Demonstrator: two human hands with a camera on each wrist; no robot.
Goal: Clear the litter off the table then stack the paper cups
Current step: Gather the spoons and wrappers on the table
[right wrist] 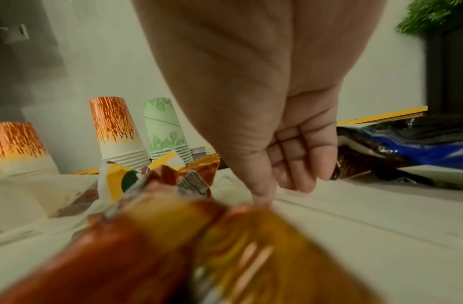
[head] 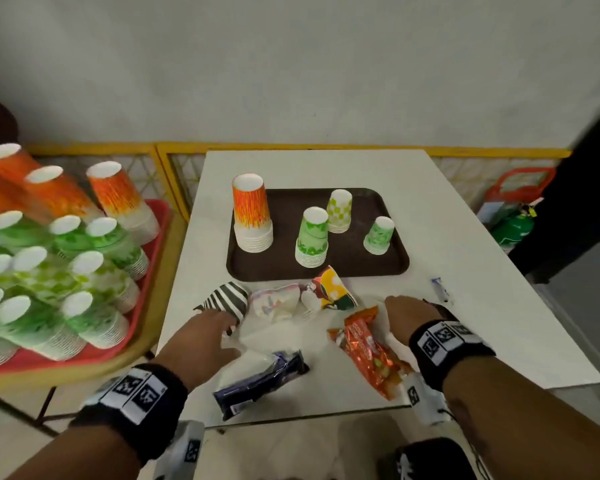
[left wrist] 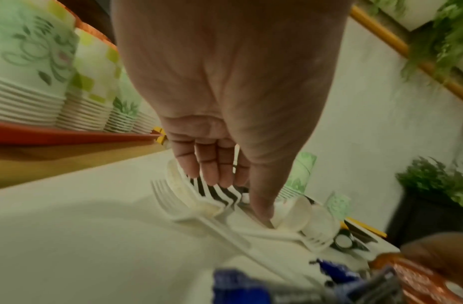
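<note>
Litter lies along the near half of the white table [head: 465,237]: a black-and-white striped crushed cup [head: 227,301], a crumpled white cup [head: 274,303], a yellow and green carton [head: 333,289], an orange wrapper [head: 364,351], a dark blue wrapper [head: 257,386] and a small sachet [head: 440,289]. White plastic forks [left wrist: 199,218] lie by the striped cup [left wrist: 220,193]. My left hand [head: 222,323] [left wrist: 238,197] touches the striped cup with straight fingers. My right hand [head: 400,308] [right wrist: 282,191] hovers loosely beside the orange wrapper [right wrist: 173,246] and holds nothing. Upturned cup stacks stand on a brown tray [head: 395,265]: orange [head: 252,213] and green [head: 311,237].
A red tray [head: 153,258] full of upturned cup stacks sits on a yellow table to the left. A yellow railing [head: 291,147] runs behind the table. A green cylinder [head: 513,226] stands on the floor at the right. The table's near edge is just below the wrappers.
</note>
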